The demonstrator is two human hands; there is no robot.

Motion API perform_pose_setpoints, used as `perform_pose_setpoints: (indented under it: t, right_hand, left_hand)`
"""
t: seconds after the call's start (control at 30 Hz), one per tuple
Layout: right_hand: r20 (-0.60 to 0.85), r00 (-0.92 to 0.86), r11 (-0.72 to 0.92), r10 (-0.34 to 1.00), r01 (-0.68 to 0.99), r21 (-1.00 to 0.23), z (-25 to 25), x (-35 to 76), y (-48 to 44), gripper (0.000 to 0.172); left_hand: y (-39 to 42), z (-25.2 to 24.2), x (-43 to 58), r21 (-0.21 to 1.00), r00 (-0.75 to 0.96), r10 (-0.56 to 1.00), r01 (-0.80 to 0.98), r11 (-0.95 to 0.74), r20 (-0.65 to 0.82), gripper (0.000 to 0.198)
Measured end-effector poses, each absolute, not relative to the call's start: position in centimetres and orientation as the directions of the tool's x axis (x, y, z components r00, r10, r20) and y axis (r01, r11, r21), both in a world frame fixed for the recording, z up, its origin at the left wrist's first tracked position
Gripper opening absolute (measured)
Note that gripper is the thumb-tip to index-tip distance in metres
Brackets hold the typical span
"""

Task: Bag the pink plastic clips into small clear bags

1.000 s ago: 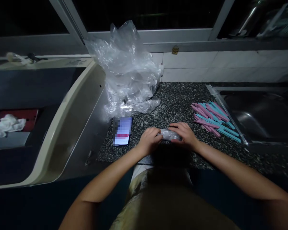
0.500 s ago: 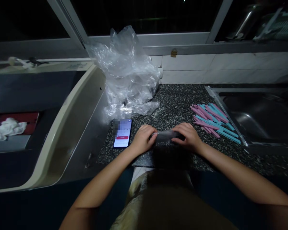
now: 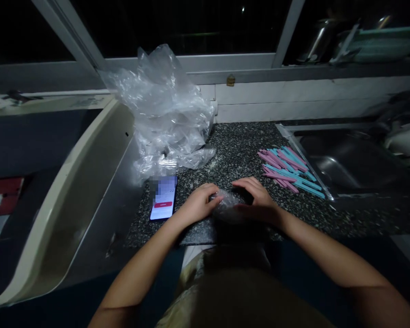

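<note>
Between my hands, near the counter's front edge, lies a small crumpled clear plastic bag (image 3: 227, 208). My left hand (image 3: 200, 203) is closed on its left end, thumb against fingers. My right hand (image 3: 259, 200) curves around the right side with fingers and thumb apart; its thumb is close to the plastic, and whether it touches I cannot tell. A lit phone (image 3: 164, 198) lies just left of my left hand. Beyond my right hand is a pile of pink and light blue bag-sealing clips (image 3: 289, 169).
A large heap of clear plastic bags (image 3: 167, 105) stands at the back by the window. A beige-edged appliance (image 3: 89, 177) borders the speckled counter (image 3: 239, 146) on the left. On the right is a metal sink (image 3: 338, 166), with a pale rounded thing (image 3: 408, 141) at its far side.
My right hand has loosened and its fingers have spread from the thumb. The plastic, stretched into a band between both hands before, is now bunched and crumpled. The camera view has shifted right.
</note>
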State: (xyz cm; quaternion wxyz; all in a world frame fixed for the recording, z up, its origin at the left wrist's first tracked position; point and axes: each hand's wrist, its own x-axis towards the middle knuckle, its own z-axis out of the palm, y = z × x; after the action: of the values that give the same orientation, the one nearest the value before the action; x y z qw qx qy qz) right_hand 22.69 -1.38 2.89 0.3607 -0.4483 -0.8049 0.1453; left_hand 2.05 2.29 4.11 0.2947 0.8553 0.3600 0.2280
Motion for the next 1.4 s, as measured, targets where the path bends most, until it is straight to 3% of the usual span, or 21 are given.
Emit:
perform_pose_setpoints:
  t: [0.07, 0.17, 0.27, 0.37, 0.4, 0.5, 0.63, 0.73, 0.97, 1.1, 1.23, 1.3, 1.4]
  right_hand:
    - [0.428, -0.385, 0.574, 0.818, 0.608, -0.549, 4.0, 22.3, -1.3, 0.054]
    - [0.362, -0.412, 0.541, 0.836, 0.515, -0.665, 5.2, 22.9, -1.4, 0.054]
    - [0.372, -0.280, 0.461, 0.885, 0.410, -0.787, 5.2, 24.2, -1.8, 0.049]
    - [0.408, -0.184, 0.443, 0.894, 0.500, -0.745, 4.4, 24.1, -2.2, 0.054]
    - [0.403, -0.198, 0.442, 0.893, 0.549, -0.710, 3.9, 23.8, -2.2, 0.054]
    - [0.321, -0.255, 0.409, 0.912, 0.627, -0.663, 2.8, 22.8, -2.3, 0.030]
    - [0.170, -0.280, 0.295, 0.945, 0.502, -0.813, 2.7, 22.6, -2.5, 0.024]
    - [0.087, -0.256, 0.170, 0.963, 0.323, -0.931, 3.2, 22.6, -2.6, 0.035]
    - [-0.019, -0.018, -0.016, 1.000, 0.146, -0.989, 2.0, 22.2, -2.4, 0.025]
    - [-0.045, 0.054, -0.049, 0.998, 0.063, -0.997, 1.2, 22.6, -2.1, 0.024]
    - [-0.024, -0.021, -0.025, 0.999, -0.049, -0.998, 1.2, 22.6, -1.6, 0.031]
    - [-0.006, 0.007, -0.006, 1.000, -0.037, -0.999, 1.4, 22.6, -1.3, 0.029]
    - [-0.020, 0.098, -0.025, 0.995, 0.045, -0.999, 1.4, 22.2, -1.1, 0.021]
  left_hand:
    - [2.3, 4.9, 2.5, 0.598, 0.691, 0.707, 0.507, -0.621, 0.149, 0.020]
    - [2.3, 6.0, 2.7, 0.519, 0.720, 0.680, 0.532, -0.669, 0.139, 0.020]
    - [2.6, 6.8, 2.2, 0.441, 0.691, 0.697, 0.574, -0.690, 0.191, 0.021]
    - [3.0, 7.5, 2.0, 0.413, 0.699, 0.684, 0.571, -0.709, 0.207, 0.022]
    - [3.0, 7.7, 2.1, 0.418, 0.716, 0.670, 0.558, -0.717, 0.196, 0.022]
    - [3.2, 8.1, 2.4, 0.481, 0.725, 0.670, 0.534, -0.695, 0.162, 0.018]
    - [3.2, 8.0, 2.7, 0.591, 0.671, 0.730, 0.539, -0.600, 0.131, 0.021]
    - [3.3, 7.4, 3.0, 0.652, 0.680, 0.723, 0.494, -0.576, 0.123, 0.023]
    - [3.0, 4.0, 3.7, 0.834, 0.596, 0.754, 0.241, -0.497, 0.277, 0.073]
    - [2.4, 2.5, 3.5, 0.820, 0.598, 0.749, 0.252, -0.513, 0.285, 0.058]
    - [2.4, 2.4, 3.2, 0.733, 0.706, 0.634, 0.242, -0.636, 0.317, 0.038]
    - [2.6, 2.3, 2.9, 0.729, 0.726, 0.615, 0.236, -0.643, 0.307, 0.039]
    - [2.7, 1.7, 2.6, 0.824, 0.636, 0.716, 0.218, -0.523, 0.287, 0.055]
